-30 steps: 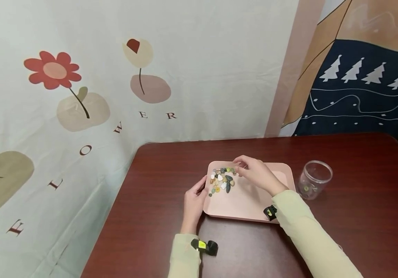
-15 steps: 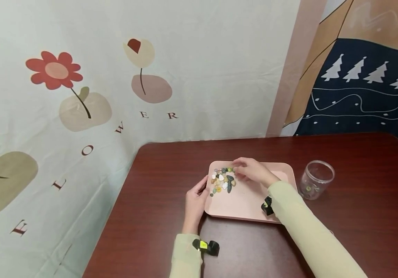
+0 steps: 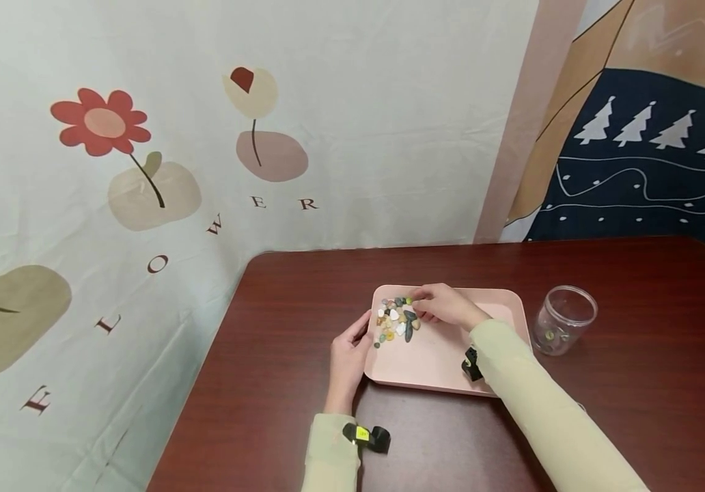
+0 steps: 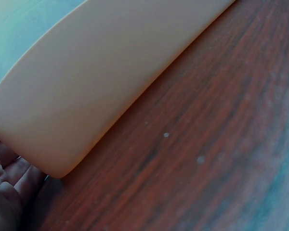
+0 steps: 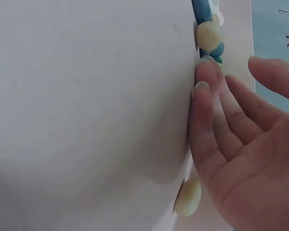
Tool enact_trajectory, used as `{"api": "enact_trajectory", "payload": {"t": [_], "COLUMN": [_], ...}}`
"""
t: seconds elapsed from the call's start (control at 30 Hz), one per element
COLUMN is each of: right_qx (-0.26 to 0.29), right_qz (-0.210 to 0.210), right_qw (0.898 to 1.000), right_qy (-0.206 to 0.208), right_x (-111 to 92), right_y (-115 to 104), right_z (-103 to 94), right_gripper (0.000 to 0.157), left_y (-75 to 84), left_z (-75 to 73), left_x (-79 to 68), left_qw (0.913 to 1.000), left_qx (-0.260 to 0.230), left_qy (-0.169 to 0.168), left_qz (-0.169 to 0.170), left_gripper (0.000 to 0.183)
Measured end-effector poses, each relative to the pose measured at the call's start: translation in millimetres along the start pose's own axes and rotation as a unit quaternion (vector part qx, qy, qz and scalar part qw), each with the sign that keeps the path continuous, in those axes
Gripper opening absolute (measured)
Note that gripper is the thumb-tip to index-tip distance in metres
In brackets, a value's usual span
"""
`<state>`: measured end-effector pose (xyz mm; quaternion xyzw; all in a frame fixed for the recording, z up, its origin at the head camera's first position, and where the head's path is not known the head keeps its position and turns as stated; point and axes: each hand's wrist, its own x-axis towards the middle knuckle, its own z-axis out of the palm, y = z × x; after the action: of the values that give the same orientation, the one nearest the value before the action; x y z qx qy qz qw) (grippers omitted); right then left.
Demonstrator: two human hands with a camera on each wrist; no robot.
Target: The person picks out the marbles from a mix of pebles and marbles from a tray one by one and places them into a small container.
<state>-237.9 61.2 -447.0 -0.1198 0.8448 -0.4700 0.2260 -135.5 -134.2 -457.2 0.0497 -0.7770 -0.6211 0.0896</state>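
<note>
1. Pebbles [image 3: 394,315]: clustered at L end of tray [image 3: 438,369]; cluster's long axis runs near-to-far, approx. along tray's L edge.
2. Dark oblong pebble [image 3: 408,332]: long axis also near-to-far, narrow end twd me.
3. Pebbles look smooth, rounded, mixed colours (white, amber, green, dark); pale oval pebble [image 5: 188,198] lies apart from cluster, beside my R hand [image 3: 445,305].
4. R hand: nothing gripped; fingers extended, tips on tray at cluster's edge, thumb well apart.
5. L hand [image 3: 348,355]: touching tray's L edge; can't tell if it's gripping.
6. Tray: pink, matte, rounded corners, long axis L–R.
7. Jar [image 3: 564,321]: clear, cylindrical, upright, just R of tray; small bits inside, too small to ID.
8. Table [image 3: 266,342]: red-brown w/ wood grain.
</note>
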Motion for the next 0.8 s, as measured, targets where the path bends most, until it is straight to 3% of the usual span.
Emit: {"api": "enact_trajectory", "payload": {"t": [0.47,0.67,0.8], "right_qx": [-0.069,-0.154,-0.18], "right_qz": [0.012,-0.013,-0.005], "right_qw": [0.997,0.987,0.983], "right_qy": [0.02,0.04,0.045], "right_x": [6.9,10.5,10.8], "right_y": [-4.2,-4.8,-6.3], "right_z": [7.0,10.8,12.7], "right_gripper": [0.018,0.014,0.013], "left_y": [0.0,-0.4,-2.1], "left_z": [0.4,-0.2,-0.3], "left_x": [1.8,1.7,2.5], "left_qw": [1.0,1.0,1.0], "left_qx": [-0.001,-0.002,-0.007], "left_qy": [-0.004,-0.004,-0.005], "left_qz": [-0.006,-0.002,-0.003], "left_gripper": [0.037,0.037,0.037]}}
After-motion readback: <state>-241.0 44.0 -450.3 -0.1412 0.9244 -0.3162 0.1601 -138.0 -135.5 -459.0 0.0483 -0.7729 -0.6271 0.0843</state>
